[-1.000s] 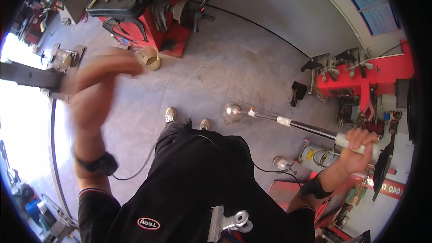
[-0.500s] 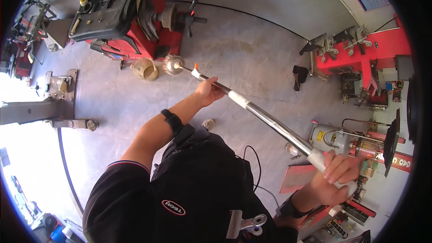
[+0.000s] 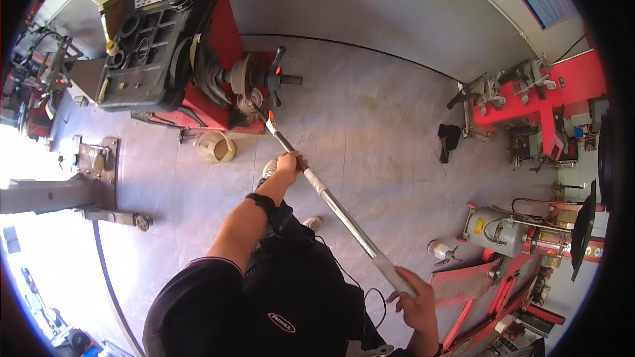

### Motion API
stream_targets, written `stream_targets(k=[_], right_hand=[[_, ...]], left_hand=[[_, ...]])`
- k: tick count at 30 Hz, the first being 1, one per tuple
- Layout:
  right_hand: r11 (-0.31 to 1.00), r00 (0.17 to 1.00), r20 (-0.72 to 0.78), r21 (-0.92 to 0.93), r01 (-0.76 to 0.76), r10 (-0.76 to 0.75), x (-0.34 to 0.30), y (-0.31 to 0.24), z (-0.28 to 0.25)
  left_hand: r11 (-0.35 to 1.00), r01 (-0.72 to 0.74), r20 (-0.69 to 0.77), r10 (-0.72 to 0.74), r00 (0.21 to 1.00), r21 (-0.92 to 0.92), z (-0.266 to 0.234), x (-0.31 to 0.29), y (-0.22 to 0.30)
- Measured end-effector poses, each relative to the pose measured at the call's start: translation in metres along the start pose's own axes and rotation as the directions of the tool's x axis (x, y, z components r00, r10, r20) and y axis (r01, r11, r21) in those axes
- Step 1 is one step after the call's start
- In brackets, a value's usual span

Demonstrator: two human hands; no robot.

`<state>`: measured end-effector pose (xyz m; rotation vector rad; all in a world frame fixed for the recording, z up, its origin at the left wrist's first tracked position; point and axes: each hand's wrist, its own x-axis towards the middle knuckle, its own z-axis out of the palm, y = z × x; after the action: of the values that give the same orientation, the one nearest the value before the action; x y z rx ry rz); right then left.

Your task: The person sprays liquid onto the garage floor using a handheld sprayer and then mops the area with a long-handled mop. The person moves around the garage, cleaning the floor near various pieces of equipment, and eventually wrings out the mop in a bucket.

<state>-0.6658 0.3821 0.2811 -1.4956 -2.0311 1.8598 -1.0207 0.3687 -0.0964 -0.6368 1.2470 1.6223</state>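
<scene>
A long silver telescopic pole point(image 3: 347, 220) with pale sleeves slants from lower right to upper left in front of me. My left hand point(image 3: 290, 164) is closed around its upper part, below an orange clamp lever point(image 3: 270, 116). Lower down, my right hand point(image 3: 415, 299) grips the pale handle end. At the far tip a round, bristly-looking head point(image 3: 249, 101) is near the wheel balancer's shaft and red base; whether it touches them I cannot tell.
The red wheel balancer point(image 3: 228, 46) with its black tray top stands at upper left. A beige bucket point(image 3: 215, 147) sits on the floor before it. Grey lift parts point(image 3: 99, 165) are at left. On the right are a red machine point(image 3: 549, 99), a grey tank point(image 3: 493, 230) and a red ramp point(image 3: 463, 284).
Both hands have shifted with the pole, the right hand moving left and down. The pole's head has come closer to the balancer's shaft. The view has moved, showing more of the balancer's top.
</scene>
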Motion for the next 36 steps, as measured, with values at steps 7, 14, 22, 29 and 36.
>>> stream_targets(k=[7,14,22,29,36], right_hand=[[0.948,0.980,0.102,-0.287,-0.135,0.170,0.103,-0.012,0.073],[0.842,0.838,0.084,-0.046,-0.537,0.539,0.161,-0.049,0.090],[0.830,0.831,0.020,-0.069,-0.554,0.557,0.199,-0.047,0.110],[0.898,0.895,0.087,0.007,-0.439,0.437,0.212,0.038,0.138],[0.976,0.971,0.114,-0.083,-0.203,0.211,0.260,0.086,0.196]], left_hand=[[0.677,-0.230,-0.019,0.340,0.940,0.699,-0.043,0.108,-0.003],[0.586,-0.250,0.057,0.327,0.943,0.771,-0.019,0.125,0.023],[0.684,-0.240,0.143,0.196,0.970,0.689,-0.008,0.165,0.060],[0.571,-0.441,0.206,0.430,0.879,0.692,-0.041,0.226,0.037],[0.628,-0.337,0.272,0.201,0.941,0.702,-0.054,0.295,0.090]])
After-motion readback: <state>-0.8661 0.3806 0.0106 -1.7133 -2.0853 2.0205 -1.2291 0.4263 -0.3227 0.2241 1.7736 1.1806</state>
